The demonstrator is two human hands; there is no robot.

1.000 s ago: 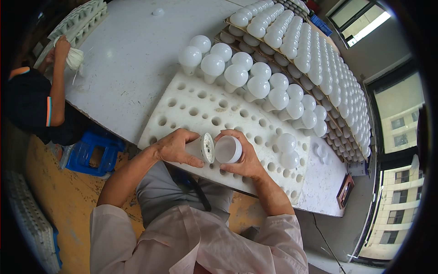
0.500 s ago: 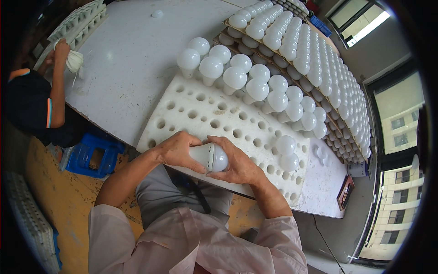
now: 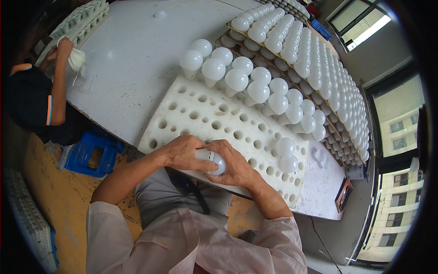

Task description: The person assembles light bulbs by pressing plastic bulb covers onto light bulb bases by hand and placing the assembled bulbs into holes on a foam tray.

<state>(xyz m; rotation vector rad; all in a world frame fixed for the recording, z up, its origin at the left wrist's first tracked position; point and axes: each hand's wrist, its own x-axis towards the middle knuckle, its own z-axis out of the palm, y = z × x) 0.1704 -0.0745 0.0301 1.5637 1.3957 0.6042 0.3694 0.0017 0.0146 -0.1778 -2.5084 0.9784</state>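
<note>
Between my two hands is a white light bulb (image 3: 218, 164), lying sideways over the near edge of a white foam board (image 3: 203, 112) with rows of round holes. My left hand (image 3: 185, 153) closes round the bulb's base end, its thumb laid along the body. Round the domed end wrap the fingers of my right hand (image 3: 232, 160). Part of the bulb is hidden under the fingers. Several white bulbs (image 3: 237, 80) stand dome up in the far rows of the board, and a pair of bulbs (image 3: 286, 147) stands toward its right end.
Stacked trays (image 3: 315, 73) packed with bulbs rise at the back right. Loose clear domes (image 3: 321, 156) lie right of the board, near a brown box (image 3: 343, 195). At left, another person (image 3: 39, 100) handles a white bag (image 3: 76, 60); a blue plastic stool (image 3: 93, 155) is below.
My hands have drawn closer together on the bulb, covering more of it. The left thumb now reaches further across its body toward the dome.
</note>
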